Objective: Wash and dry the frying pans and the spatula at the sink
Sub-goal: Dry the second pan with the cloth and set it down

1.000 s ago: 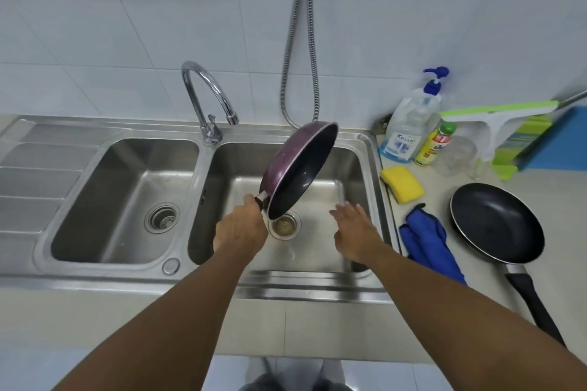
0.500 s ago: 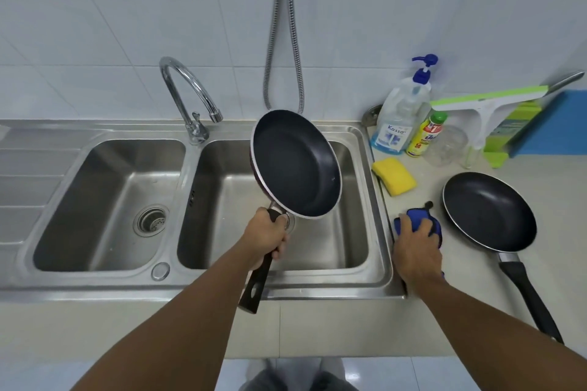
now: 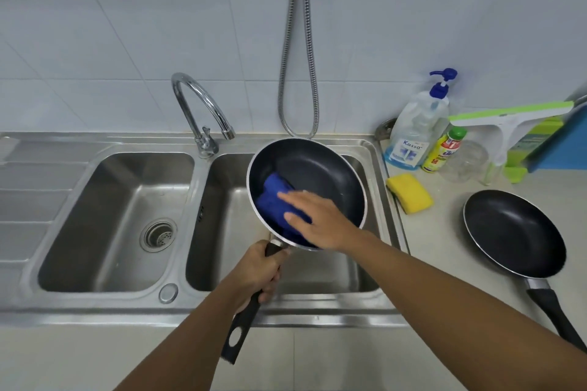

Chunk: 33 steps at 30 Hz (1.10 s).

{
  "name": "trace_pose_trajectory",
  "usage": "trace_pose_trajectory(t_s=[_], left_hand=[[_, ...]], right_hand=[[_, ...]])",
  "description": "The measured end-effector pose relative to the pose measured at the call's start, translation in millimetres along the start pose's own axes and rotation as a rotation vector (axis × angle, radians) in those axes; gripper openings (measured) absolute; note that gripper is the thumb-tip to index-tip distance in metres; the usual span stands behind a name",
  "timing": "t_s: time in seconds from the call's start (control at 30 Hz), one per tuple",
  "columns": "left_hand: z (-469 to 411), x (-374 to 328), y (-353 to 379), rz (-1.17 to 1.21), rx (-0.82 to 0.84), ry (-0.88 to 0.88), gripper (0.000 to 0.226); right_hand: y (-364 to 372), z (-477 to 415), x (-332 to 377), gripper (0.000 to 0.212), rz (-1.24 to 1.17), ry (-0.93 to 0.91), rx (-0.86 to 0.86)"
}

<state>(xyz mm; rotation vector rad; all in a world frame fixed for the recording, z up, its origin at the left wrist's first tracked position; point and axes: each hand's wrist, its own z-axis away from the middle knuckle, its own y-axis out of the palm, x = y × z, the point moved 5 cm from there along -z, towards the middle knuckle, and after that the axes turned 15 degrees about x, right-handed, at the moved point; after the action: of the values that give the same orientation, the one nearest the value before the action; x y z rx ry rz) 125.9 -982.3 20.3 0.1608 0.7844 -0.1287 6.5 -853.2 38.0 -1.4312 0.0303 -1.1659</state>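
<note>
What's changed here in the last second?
The right hand fetched the blue cloth from the counter and carried it left into the frying pan, pressing it there. The left hand, still gripping the handle, turned the pan's inside up. The second pan and yellow sponge stayed put.

Only one cam here, a wide-angle strapped to my head, looking forward and down over the sink (image 3: 127,306) from pretty close. Tiled wall (image 3: 127,25) fills the top.

Pump bottle (image 3: 416,127) beside green squeegee (image 3: 508,113)
</note>
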Motion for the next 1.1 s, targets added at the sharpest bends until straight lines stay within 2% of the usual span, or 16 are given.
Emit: trace_pose_trajectory(t_s=[0.07,0.1,0.17,0.23,0.27,0.33,0.4,0.5,0.6,0.7,0.8,0.9,0.97,1.03,1.1], left_hand=[[8.3,5.0,-5.1,-0.003,0.061,0.003,0.023],[13.3,7.4,-7.0,-0.014,0.088,0.005,0.019],[21.2,12.5,-11.2,-0.053,0.113,0.011,0.016],[26.3,14.6,-15.4,-0.09,0.117,0.012,0.016],[28.9,14.5,-16.9,-0.103,0.12,0.011,0.016],[32.4,10.5,-19.6,-0.121,0.132,0.015,0.017],[31.3,3.6,-24.6,-0.122,0.113,0.028,0.018],[24.1,-3.0,-31.8,-0.068,0.057,0.048,0.02],[16.9,1.4,-37.4,0.028,0.016,0.071,0.021],[14.0,8.2,-43.1,0.057,-0.011,0.088,0.018],[15.6,8.2,-44.1,0.061,0.032,0.098,0.015],[17.4,3.0,-42.0,0.036,0.099,0.088,0.014],[17.9,-0.5,-38.2,0.017,0.13,0.08,0.015],[18.1,-3.1,-32.9,0.02,0.147,0.09,0.014],[17.9,-4.6,-29.3,0.041,0.152,0.104,0.014]], right_hand=[[31.3,-17.5,-9.6,0.056,0.072,0.048,0.251],[39.7,-23.5,-10.6,0.059,0.085,0.031,0.275],[42.6,-35.3,-4.8,0.064,0.175,0.017,0.202],[34.4,-57.7,-0.7,0.071,0.279,0.107,0.064],[27.2,-69.2,1.5,0.074,0.243,0.168,-0.002],[12.2,-84.7,7.1,0.076,0.004,0.219,-0.128],[9.2,-88.5,15.7,0.074,-0.236,0.137,-0.164],[20.9,-76.7,40.1,0.072,-0.379,-0.069,-0.031],[20.8,-61.3,41.9,0.064,-0.411,-0.105,0.17],[7.0,-38.6,13.8,0.05,-0.204,-0.056,0.329],[-2.1,-13.6,-29.2,0.047,0.069,0.018,0.362],[-31.8,-11.6,-70.7,0.048,0.486,0.155,0.179],[-50.6,-19.8,-84.8,0.057,0.719,0.206,0.09],[-59.8,-25.6,-87.1,0.062,0.885,0.22,0.019],[-64.5,-30.3,-81.4,0.058,0.914,0.237,-0.059]])
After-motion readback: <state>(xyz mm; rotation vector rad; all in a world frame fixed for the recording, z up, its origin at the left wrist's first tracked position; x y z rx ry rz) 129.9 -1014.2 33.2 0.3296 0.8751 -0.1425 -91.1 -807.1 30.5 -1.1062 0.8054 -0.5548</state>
